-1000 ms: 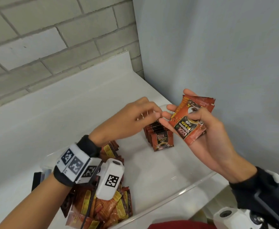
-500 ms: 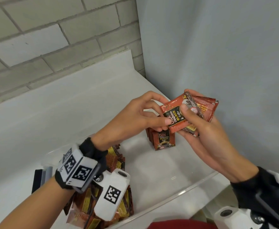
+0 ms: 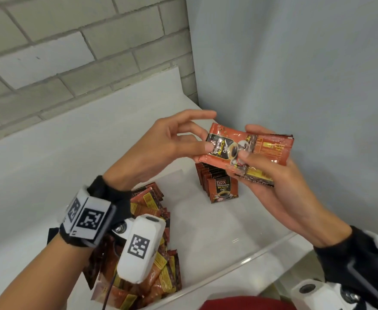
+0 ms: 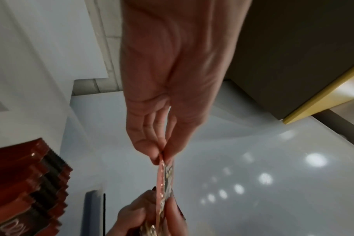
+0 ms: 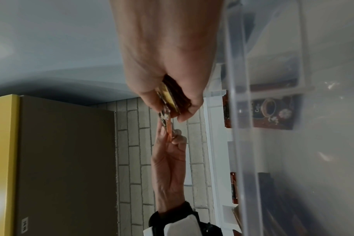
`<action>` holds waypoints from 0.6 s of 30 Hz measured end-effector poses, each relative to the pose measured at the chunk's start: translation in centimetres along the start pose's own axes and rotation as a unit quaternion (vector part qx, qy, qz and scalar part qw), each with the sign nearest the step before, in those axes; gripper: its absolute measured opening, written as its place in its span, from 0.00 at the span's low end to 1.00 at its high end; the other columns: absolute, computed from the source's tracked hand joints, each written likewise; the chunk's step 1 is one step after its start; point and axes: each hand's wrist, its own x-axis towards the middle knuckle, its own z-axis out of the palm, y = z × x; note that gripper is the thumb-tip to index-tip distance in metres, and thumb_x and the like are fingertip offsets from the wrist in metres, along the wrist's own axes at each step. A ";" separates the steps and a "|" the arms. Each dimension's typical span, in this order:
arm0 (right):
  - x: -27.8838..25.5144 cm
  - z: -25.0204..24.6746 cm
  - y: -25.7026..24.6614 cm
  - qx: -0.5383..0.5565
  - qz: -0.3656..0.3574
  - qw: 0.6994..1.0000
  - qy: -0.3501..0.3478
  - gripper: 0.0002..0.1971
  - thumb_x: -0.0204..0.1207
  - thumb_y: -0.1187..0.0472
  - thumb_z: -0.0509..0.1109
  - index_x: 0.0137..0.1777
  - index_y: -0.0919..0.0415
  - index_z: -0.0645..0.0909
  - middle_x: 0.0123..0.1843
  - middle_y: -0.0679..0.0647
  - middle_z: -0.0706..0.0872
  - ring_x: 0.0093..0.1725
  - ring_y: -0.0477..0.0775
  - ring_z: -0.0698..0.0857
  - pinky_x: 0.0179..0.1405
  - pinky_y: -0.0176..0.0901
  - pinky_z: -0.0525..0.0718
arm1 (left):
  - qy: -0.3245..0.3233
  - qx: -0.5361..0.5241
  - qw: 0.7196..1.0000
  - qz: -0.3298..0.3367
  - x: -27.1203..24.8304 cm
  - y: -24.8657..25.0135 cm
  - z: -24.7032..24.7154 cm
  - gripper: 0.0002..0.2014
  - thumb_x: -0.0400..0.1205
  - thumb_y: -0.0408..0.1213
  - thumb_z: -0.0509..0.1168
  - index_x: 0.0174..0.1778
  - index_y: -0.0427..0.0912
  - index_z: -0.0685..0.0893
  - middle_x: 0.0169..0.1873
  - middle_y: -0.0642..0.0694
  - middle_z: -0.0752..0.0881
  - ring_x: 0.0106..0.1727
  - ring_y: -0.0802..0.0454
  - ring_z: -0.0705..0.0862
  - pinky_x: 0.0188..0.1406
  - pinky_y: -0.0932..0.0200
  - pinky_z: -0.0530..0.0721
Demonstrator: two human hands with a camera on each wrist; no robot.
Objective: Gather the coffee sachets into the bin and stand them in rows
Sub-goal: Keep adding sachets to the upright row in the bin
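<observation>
Over bin [image 3: 239, 262]: hands pinching sachets [image 3: 226, 148]

Clear bin [image 3: 239, 262] on white counter [image 3: 49, 166]

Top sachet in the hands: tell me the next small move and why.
Probably the left hand should slide the top sachet free of the stack held in the right hand and stand it at the front of the row in the bin. Its grip already pinches that sachet's edge.
</observation>
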 end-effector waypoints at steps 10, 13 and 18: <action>0.1 0.1 0.5 -0.007 -0.015 1.000 -0.026 0.28 0.65 0.73 0.71 0.65 0.52 0.75 0.56 0.56 0.90 0.57 0.56 0.89 0.50 0.44 0.87 | -0.038 0.141 0.987 0.066 -0.6 2.0 -0.5 0.12 0.74 0.32 0.72 0.53 0.39 0.88 0.45 0.52 0.89 0.44 0.44 0.84 0.54 0.52 0.87; 0.1 0.1 0.3 0.003 -0.035 0.999 -0.018 0.29 0.64 0.74 0.71 0.64 0.52 0.75 0.57 0.58 0.89 0.58 0.58 0.88 0.51 0.45 0.87 | -0.027 0.156 0.985 0.065 -0.5 2.1 -0.9 0.13 0.73 0.34 0.73 0.53 0.41 0.89 0.45 0.54 0.88 0.45 0.43 0.85 0.57 0.45 0.86; -0.1 0.3 0.1 0.006 -0.044 0.998 -0.039 0.29 0.65 0.75 0.70 0.65 0.53 0.74 0.55 0.58 0.88 0.57 0.58 0.89 0.50 0.44 0.87 | -0.019 0.182 0.981 0.069 -0.1 2.1 -1.0 0.13 0.72 0.35 0.73 0.52 0.42 0.89 0.46 0.56 0.87 0.43 0.52 0.85 0.56 0.47 0.86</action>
